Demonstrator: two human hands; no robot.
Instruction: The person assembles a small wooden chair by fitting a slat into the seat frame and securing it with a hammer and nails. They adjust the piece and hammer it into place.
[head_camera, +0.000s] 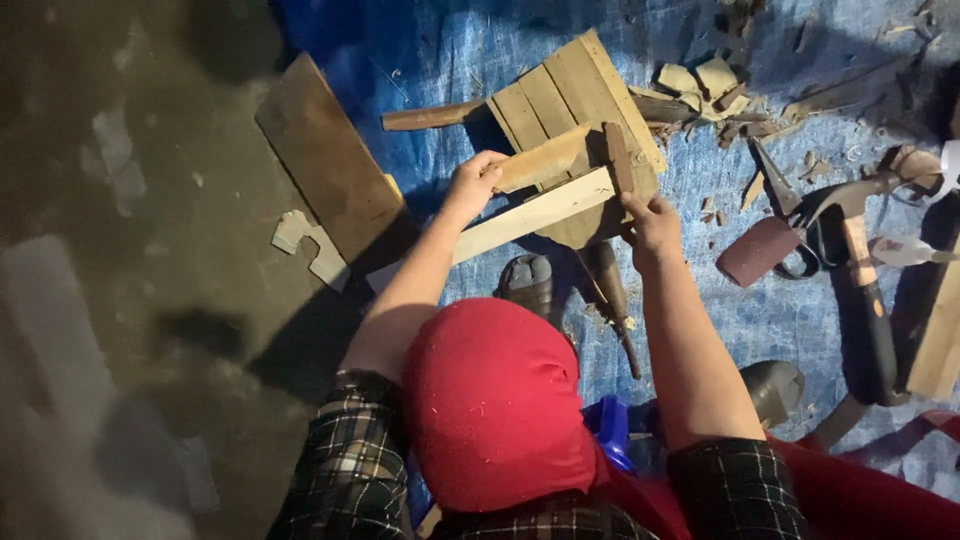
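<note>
- The left hand (472, 183) is closed around the end of a short wooden block (543, 160), fingers curled over its near edge, holding it against the slatted panel (560, 95).
- The right hand (652, 222) pinches the lower end of a small dark wooden strip (618, 158) that stands roughly upright across the panel; its grip is tight on that strip, thumb and fingers pressed together.
- A pale wooden batten (530, 216) runs at a slant below the block, from near the left forearm up to the right hand, which touches its upper end.
- The slatted panel lies tilted on the blue tarp (720, 320), its pointed lower end towards the person (whose red cap fills the lower middle of the view).
- A round wooden handle (430, 116) sticks out from behind the panel's left edge.
- A dark-handled tool (610, 290) lies on the tarp just under the panel, between the two forearms.
- To the right, well apart from the hands, lie a hammer (862, 250), scissors (790, 200) and a reddish sanding block (757, 250), close to one another.
- Wood scraps (705, 85) are heaped beyond the panel's right side.
- A brown board (325, 160) lies at the left, half on the bare floor (120, 250), near the left elbow.
</note>
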